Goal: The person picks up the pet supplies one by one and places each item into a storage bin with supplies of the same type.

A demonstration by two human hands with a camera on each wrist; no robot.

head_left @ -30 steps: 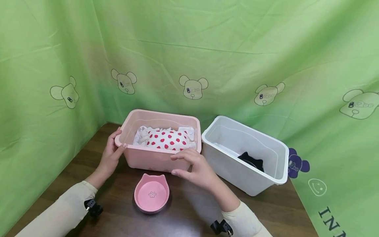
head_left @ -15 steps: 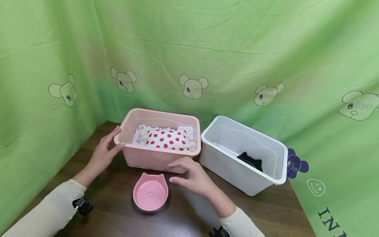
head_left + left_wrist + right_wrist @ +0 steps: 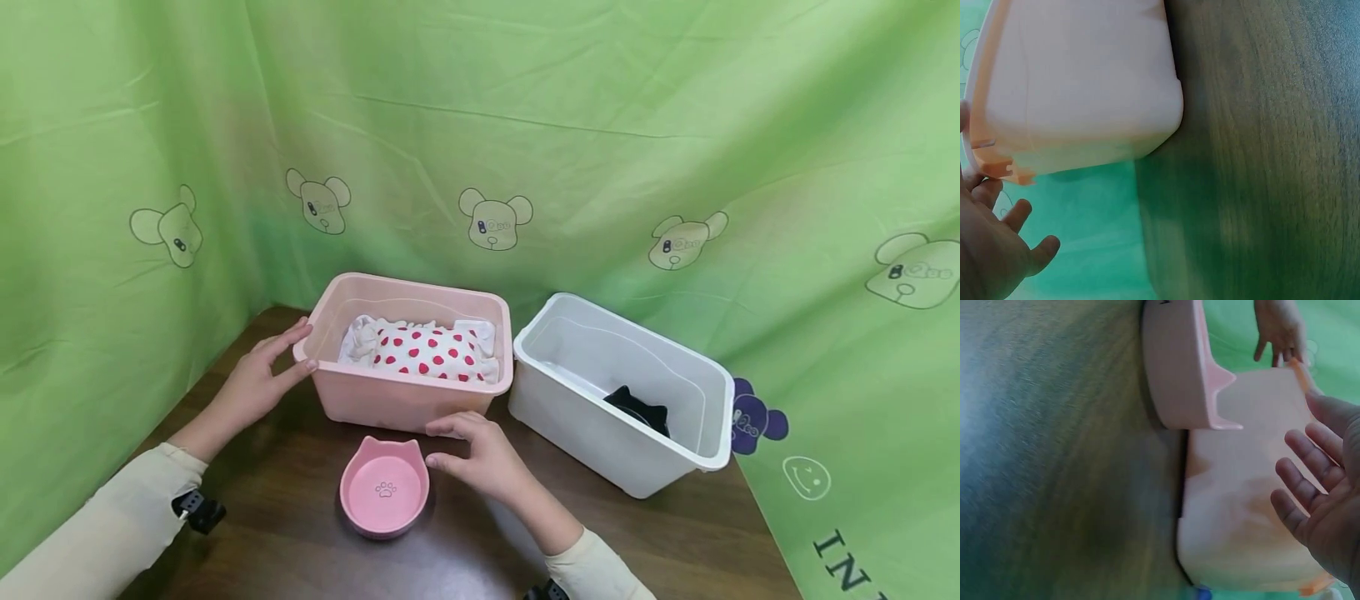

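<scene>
My left hand [image 3: 255, 379] rests at the left corner of a pink bin [image 3: 397, 404]. Its fingers and thumb touch the rim without curling round it; the left wrist view has several of those fingers [image 3: 1041, 256] spread. Inside the bin lies a small white pillow [image 3: 426, 353] with red spots and a ruffled edge. In front stands a pink cat-eared pet bowl [image 3: 382, 508] with a paw print. My right hand [image 3: 487, 462] hovers between the bowl and the bin, relaxed and holding nothing. The right wrist view has this palm [image 3: 1335, 512] beside the bin wall.
A white bin [image 3: 592, 425] stands to the right of the pink one, with a black cat-eared dish [image 3: 637, 408] partly visible inside. Both bins sit on a dark wooden table [image 3: 277, 533]. Green printed curtain [image 3: 480, 108] closes off the back and sides.
My left hand has loosened from the pink bin's corner, its wrist shifting left. The right hand has come down from the bin's front rim and nearer the bowl.
</scene>
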